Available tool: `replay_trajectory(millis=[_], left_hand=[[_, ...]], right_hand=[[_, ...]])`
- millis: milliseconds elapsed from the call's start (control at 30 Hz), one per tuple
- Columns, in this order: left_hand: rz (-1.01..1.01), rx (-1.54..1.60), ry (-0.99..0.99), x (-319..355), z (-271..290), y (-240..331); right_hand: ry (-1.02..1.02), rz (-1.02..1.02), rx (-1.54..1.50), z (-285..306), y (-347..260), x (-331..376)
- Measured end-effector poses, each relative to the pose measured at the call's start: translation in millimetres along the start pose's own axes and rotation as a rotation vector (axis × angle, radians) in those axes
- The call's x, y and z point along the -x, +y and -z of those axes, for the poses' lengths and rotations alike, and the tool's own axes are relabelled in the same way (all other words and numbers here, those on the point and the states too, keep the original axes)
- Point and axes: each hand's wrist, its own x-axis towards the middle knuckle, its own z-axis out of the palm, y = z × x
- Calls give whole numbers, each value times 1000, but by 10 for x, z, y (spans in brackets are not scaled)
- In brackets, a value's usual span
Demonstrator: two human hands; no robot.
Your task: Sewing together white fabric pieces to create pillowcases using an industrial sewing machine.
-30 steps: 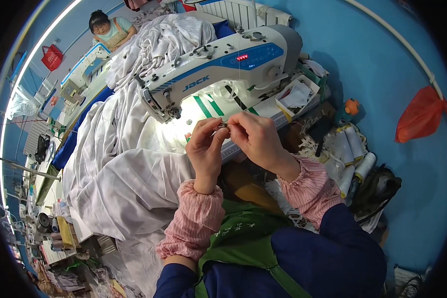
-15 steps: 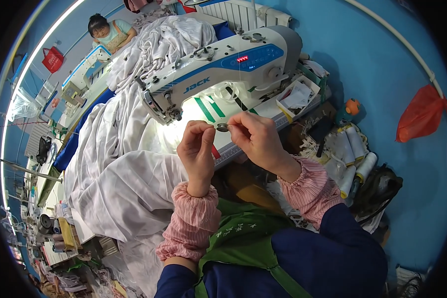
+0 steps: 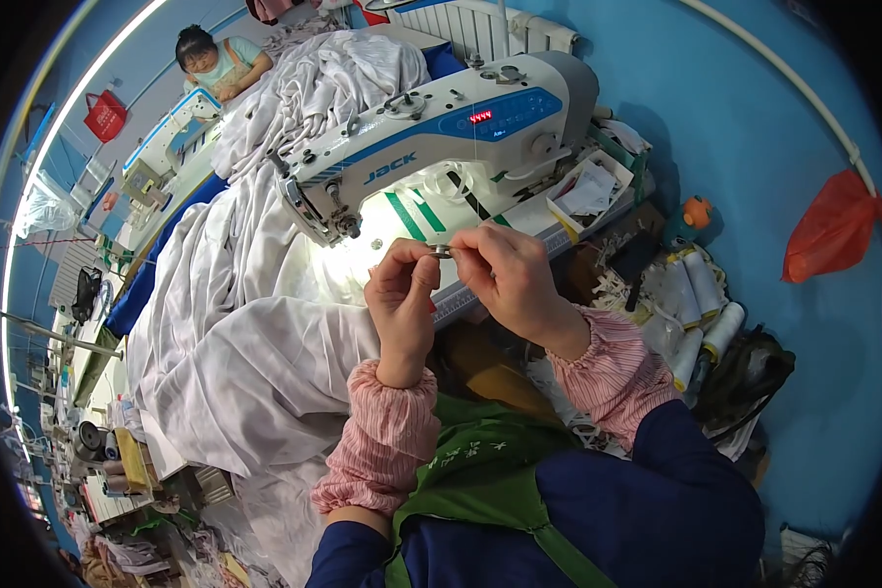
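Note:
Between my two hands, in front of the sewing machine [image 3: 431,137], is a small round metal bobbin case [image 3: 441,252]. My right hand [image 3: 512,277] pinches it from the right with thumb and forefinger. My left hand [image 3: 402,294] is closed, its thumb and fingertips meeting the left side of the case. Fingers partly cover the metal piece, so its details and any thread on it are too small to make out. White fabric [image 3: 255,363] lies heaped left of my hands and under the machine head, whose lamp lights the needle area.
A paper-filled box [image 3: 588,191] stands at the machine's right end. Thread cones [image 3: 720,328] and scraps lie lower right, beside the blue wall. Far left, a person [image 3: 220,64] sits near another sewing machine [image 3: 171,132]. An orange-red bag [image 3: 833,230] hangs at right.
My left hand has moved slightly right and up, closing the gap to the bobbin case, and now touches it. My right hand keeps its pinch almost in place.

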Motion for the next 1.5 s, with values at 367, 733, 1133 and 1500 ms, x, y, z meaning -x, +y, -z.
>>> replay_trajectory(millis=[367, 733, 1133, 1500], left_hand=[[87, 375, -84, -134, -9, -77], [372, 380, -198, -250, 100, -179], [291, 435, -134, -225, 16, -282], [149, 165, 22, -65, -165, -25]], right_hand=[[-148, -30, 47, 50, 112, -40], [-140, 93, 88, 132, 189, -217], [-35, -117, 14, 8, 194, 53], [45, 146, 313, 40, 113, -49]])
